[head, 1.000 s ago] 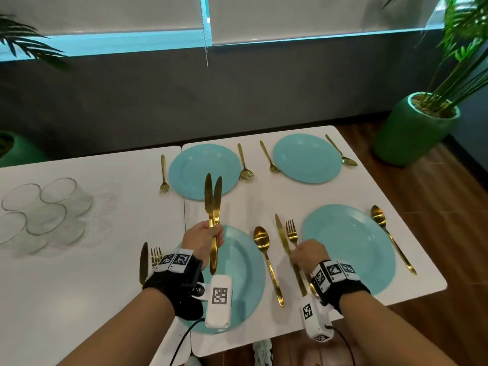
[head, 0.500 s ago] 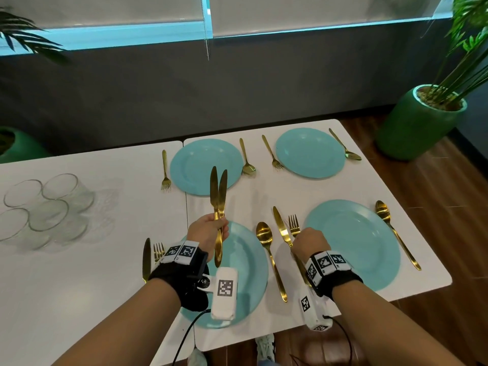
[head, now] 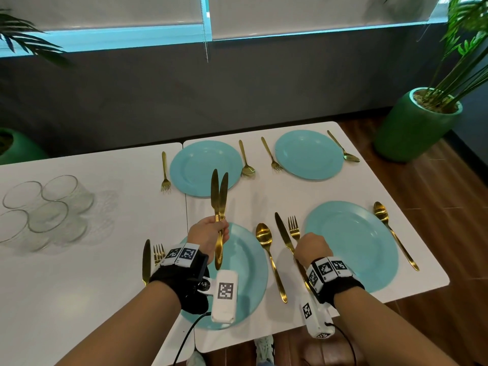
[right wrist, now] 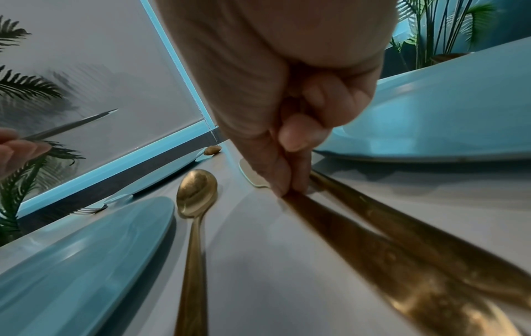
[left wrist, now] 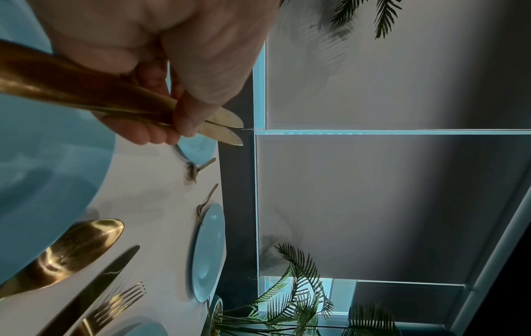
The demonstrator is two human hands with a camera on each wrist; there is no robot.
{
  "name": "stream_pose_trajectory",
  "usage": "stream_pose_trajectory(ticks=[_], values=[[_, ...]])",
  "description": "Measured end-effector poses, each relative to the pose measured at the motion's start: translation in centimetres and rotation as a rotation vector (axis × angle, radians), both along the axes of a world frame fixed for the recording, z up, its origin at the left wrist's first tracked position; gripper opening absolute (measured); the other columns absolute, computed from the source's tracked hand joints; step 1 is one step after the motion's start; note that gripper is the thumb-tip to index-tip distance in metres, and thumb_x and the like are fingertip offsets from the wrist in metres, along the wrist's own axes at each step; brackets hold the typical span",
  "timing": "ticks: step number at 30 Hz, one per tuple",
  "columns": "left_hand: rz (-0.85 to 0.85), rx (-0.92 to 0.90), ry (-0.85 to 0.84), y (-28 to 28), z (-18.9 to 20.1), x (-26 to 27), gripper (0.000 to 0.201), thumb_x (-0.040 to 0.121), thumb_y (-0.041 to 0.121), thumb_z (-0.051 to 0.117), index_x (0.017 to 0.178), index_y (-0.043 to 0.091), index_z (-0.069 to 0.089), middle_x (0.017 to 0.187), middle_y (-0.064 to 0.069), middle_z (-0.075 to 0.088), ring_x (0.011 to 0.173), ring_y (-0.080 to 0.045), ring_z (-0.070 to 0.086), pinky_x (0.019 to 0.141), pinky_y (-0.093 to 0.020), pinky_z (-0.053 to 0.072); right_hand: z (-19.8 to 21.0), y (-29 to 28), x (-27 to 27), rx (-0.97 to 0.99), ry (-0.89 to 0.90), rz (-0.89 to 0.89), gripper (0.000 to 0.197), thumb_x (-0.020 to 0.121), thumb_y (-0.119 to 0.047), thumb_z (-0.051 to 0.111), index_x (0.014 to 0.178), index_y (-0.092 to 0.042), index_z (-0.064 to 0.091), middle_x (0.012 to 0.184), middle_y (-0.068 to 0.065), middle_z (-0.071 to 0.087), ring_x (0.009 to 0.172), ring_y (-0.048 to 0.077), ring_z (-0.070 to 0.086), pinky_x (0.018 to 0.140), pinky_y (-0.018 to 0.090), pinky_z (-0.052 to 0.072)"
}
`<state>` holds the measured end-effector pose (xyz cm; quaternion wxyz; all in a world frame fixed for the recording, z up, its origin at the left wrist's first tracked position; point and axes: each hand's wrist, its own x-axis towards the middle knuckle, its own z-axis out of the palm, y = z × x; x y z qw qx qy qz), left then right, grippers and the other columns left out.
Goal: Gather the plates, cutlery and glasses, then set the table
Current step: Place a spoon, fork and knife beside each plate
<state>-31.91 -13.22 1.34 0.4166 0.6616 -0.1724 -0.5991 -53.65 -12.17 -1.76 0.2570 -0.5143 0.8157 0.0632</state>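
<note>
Two gold knives (head: 219, 191) stand upright in my left hand (head: 211, 233), which grips them by the handles above the near-left teal plate (head: 245, 273); the same grip shows in the left wrist view, with the knives (left wrist: 86, 91) in my left hand (left wrist: 178, 127). My right hand (head: 313, 247) is down on the table left of the near-right plate (head: 351, 244). In the right wrist view my right hand (right wrist: 290, 181) pinches the handle of a flat-lying knife (right wrist: 359, 238) between thumb and forefinger, beside a fork (right wrist: 402, 216).
Two far plates (head: 203, 165) (head: 309, 154) have forks and spoons beside them. A spoon (head: 266, 249) lies between the near plates, and another spoon (head: 393, 233) lies at the right. A knife (head: 146, 257) and fork (head: 158, 253) lie at the left. Several glasses (head: 45, 207) stand on the left table. A green planter (head: 414, 125) stands on the floor.
Both hands keep their places. The left hand still holds the two knives up, and the right hand stays on the lying knife. Only the head view shifts slightly.
</note>
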Motion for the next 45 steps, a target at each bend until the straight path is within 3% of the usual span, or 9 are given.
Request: stream_pose_trajectory(ticks=[14, 19, 22, 26, 31, 36, 39, 43, 45], values=[[-0.034, 0.007, 0.044, -0.4, 0.6, -0.1, 0.01, 0.093, 0.0, 0.049, 0.091, 0.001, 0.059, 0.08, -0.012, 0.063, 0.071, -0.018, 0.061, 0.07, -0.026, 0.053, 1.4, -0.2, 0.2, -0.044, -0.025, 0.001, 0.011, 0.089, -0.014, 0.052, 0.082, -0.007, 0.058, 0.084, 0.007, 0.06, 0.075, 0.02, 0.057, 0.073, 0.027, 0.052], [-0.111, -0.018, 0.039, -0.8, 2.1, 0.1, 0.015, 0.094, -0.003, 0.042, 0.106, 0.002, 0.05, 0.082, -0.017, 0.065, 0.068, -0.021, 0.063, 0.057, -0.024, 0.052, 6.3, -1.9, 3.2, -0.257, -0.183, 0.32, 0.028, 0.089, -0.022, 0.057, 0.114, -0.023, 0.069, 0.115, -0.002, 0.069, 0.105, 0.018, 0.063, 0.089, 0.026, 0.048], [-0.167, -0.058, 0.049, -1.1, 3.4, 0.4, 0.016, 0.096, -0.003, 0.036, 0.11, 0.002, 0.042, 0.081, -0.021, 0.063, 0.067, -0.026, 0.062, 0.059, -0.029, 0.051, 9.2, -2.4, 6.4, -0.39, -0.19, 0.592, 0.03, 0.091, -0.019, 0.052, 0.114, -0.028, 0.068, 0.122, -0.007, 0.065, 0.11, 0.017, 0.06, 0.092, 0.029, 0.048], [-0.275, -0.113, 0.016, -1.2, 5.0, 1.2, 0.012, 0.098, -0.001, 0.034, 0.101, 0.004, 0.044, 0.074, -0.021, 0.059, 0.06, -0.027, 0.058, 0.06, -0.033, 0.049, 10.4, -2.3, 9.4, -0.402, -0.086, 0.923, 0.027, 0.091, -0.016, 0.049, 0.102, -0.027, 0.07, 0.108, -0.004, 0.068, 0.098, 0.024, 0.064, 0.078, 0.034, 0.051], [-0.375, -0.117, -0.005, -1.7, 5.7, 3.3, 0.027, 0.097, -0.001, 0.034, 0.073, 0.004, 0.045, 0.043, -0.008, 0.056, 0.038, -0.02, 0.057, 0.061, -0.037, 0.049, 11.7, -2.5, 11.6, -0.322, -0.032, 1.033, 0.023, 0.092, -0.027, 0.049, 0.1, -0.026, 0.071, 0.103, 0.0, 0.07, 0.093, 0.025, 0.063, 0.074, 0.032, 0.046], [-0.422, -0.106, -0.056, -1.9, 6.1, 4.6, 0.031, 0.097, 0.004, 0.038, 0.067, 0.007, 0.046, 0.04, 0.0, 0.054, 0.038, -0.013, 0.052, 0.052, -0.029, 0.044, 12.5, -3.2, 12.1, -0.29, 0.002, 1.151, 0.027, 0.091, -0.034, 0.051, 0.107, -0.022, 0.07, 0.108, 0.003, 0.067, 0.095, 0.026, 0.062, 0.073, 0.033, 0.047], [-0.4, -0.075, -0.012, -2.5, 6.3, 4.4, 0.027, 0.098, 0.003, 0.036, 0.073, 0.004, 0.047, 0.048, -0.009, 0.056, 0.041, -0.017, 0.056, 0.046, -0.026, 0.047, 12.5, -4.2, 11.6, -0.306, -0.016, 1.192, 0.027, 0.09, -0.036, 0.052, 0.107, -0.024, 0.07, 0.106, 0.002, 0.067, 0.093, 0.024, 0.062, 0.073, 0.033, 0.05], [-0.396, -0.042, 0.031, -4.1, 6.6, 3.0, 0.018, 0.098, 0.007, 0.035, 0.089, 0.0, 0.049, 0.069, -0.02, 0.053, 0.058, -0.028, 0.055, 0.061, -0.035, 0.047, 12.1, -6.6, 10.3, -0.338, 0.023, 1.285, 0.028, 0.093, -0.034, 0.049, 0.111, -0.024, 0.069, 0.107, 0.002, 0.066, 0.097, 0.023, 0.062, 0.076, 0.035, 0.051], [-0.386, -0.04, 0.056, -5.1, 6.8, 2.2, 0.019, 0.099, 0.008, 0.035, 0.092, -0.002, 0.049, 0.074, -0.021, 0.053, 0.061, -0.029, 0.057, 0.069, -0.04, 0.051, 12.2, -7.8, 9.3, -0.398, -0.001, 1.319, 0.023, 0.09, -0.031, 0.055, 0.104, -0.022, 0.072, 0.097, 0.002, 0.068, 0.089, 0.023, 0.065, 0.068, 0.033, 0.05]])
